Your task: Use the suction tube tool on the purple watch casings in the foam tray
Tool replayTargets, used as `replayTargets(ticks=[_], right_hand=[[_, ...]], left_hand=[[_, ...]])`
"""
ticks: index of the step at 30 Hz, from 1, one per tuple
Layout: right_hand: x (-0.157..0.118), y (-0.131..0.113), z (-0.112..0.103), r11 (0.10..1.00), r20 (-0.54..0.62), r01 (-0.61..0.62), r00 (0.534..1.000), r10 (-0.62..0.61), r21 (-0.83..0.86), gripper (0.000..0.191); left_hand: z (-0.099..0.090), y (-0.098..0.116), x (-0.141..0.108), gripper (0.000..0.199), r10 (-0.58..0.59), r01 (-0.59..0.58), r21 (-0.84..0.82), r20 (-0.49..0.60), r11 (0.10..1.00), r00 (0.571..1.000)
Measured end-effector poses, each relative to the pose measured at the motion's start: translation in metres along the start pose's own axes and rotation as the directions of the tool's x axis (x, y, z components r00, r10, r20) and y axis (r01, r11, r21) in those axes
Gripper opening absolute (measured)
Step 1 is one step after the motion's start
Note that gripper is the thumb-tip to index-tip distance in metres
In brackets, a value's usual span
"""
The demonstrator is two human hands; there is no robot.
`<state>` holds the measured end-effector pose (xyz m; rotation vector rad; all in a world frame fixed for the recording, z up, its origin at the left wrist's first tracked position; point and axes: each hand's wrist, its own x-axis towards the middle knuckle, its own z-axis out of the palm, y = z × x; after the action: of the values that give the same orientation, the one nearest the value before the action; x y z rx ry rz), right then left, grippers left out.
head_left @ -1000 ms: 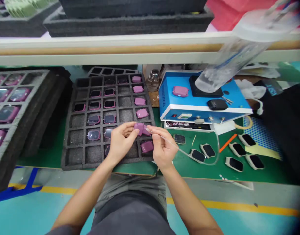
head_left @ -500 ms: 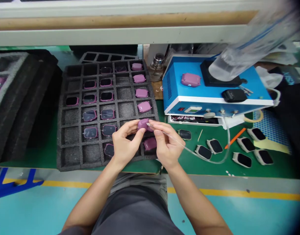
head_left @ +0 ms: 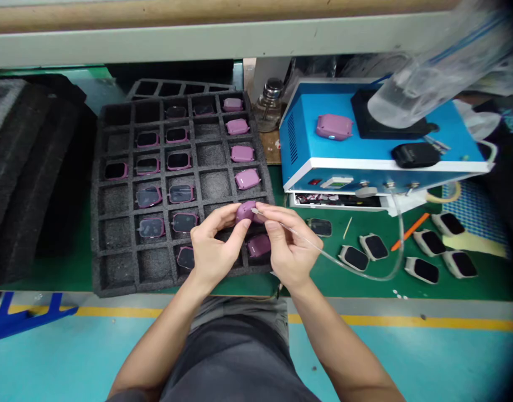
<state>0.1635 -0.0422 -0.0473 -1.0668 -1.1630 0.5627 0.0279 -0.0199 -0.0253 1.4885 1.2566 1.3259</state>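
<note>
**Left hand** (head_left: 212,245): thumb and fingers clamped on a pink watch case (head_left: 246,212), which is held up over the right part of a black foam tray (head_left: 98,223).

**Right hand** (head_left: 290,245): thumb and forefinger pinched together on a thin clear tube (head_left: 307,240). The tube's fine tip (head_left: 255,211) is at the case's edge, touching or just beside it; cannot tell which. The remaining fingers curl loosely under, close to the case. From the hand, the tube runs right across a green mat (head_left: 323,282), then rises to the front of a blue machine (head_left: 307,106).

**Tray contents:** pink cases fill the right column, with one more just below the hands (head_left: 259,245). Further cells hold dark-screened cases with pink rims (head_left: 179,161).

**On the machine:** a pink case (head_left: 334,127) and a black case (head_left: 414,155) on top.

**On the mat:** white-rimmed black watch bodies (head_left: 422,271), a loose dark panel (head_left: 319,227), an orange marker (head_left: 409,231) and a wooden stick (head_left: 347,228).

**Behind the tray:** a glass bottle with a metal cap (head_left: 271,106).

**Upper right:** a clear plastic container (head_left: 411,95), blurred, in front of the machine's far end.
</note>
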Motion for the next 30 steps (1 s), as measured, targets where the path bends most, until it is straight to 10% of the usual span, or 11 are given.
replayTargets(ticks=[30], right_hand=[[0.013,0.0,0.005,0.997,0.019,0.056,0.998,-0.057,0.062,0.019]], left_hand=[[-0.005,-0.005,0.007,0.026,0.076,-0.075,0.076,-0.021,0.994,0.997]])
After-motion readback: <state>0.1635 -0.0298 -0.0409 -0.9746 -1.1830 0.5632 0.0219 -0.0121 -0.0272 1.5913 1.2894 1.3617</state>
